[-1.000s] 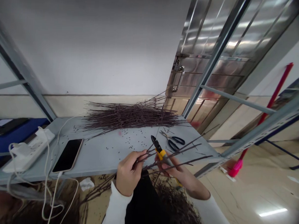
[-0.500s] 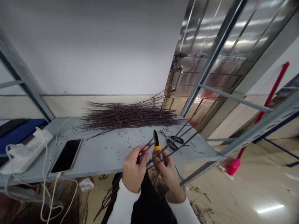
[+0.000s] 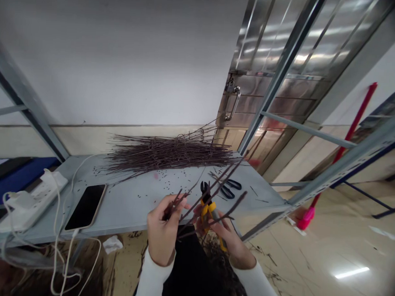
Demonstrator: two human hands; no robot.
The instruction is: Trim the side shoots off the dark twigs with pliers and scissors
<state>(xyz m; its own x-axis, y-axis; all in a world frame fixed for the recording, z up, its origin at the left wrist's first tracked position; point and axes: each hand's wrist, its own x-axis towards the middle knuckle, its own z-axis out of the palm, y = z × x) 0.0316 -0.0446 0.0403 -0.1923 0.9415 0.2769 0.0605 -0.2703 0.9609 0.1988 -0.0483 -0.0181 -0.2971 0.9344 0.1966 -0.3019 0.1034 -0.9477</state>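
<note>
Dark thin twigs slant up and to the right in front of me, over the table's front edge. My left hand is closed around the twigs, fingers pinched near their stems. In my right hand I hold cutting pliers with yellow and grey handles, their dark jaws pointing up. Some twigs cross in front of the pliers and that hand. Behind my hands a large pile of twigs lies along the back of the table. Black-handled scissors rest beyond the pliers.
On the grey table a phone lies at the left, plugged into a white cable. Left of it is a white power strip. Metal shelf posts rise at the sides. Twig scraps litter the floor around a pink-headed broom.
My left hand has moved left, carrying twigs. The pliers' handles have spread apart in my right hand, and both hands are farther apart.
</note>
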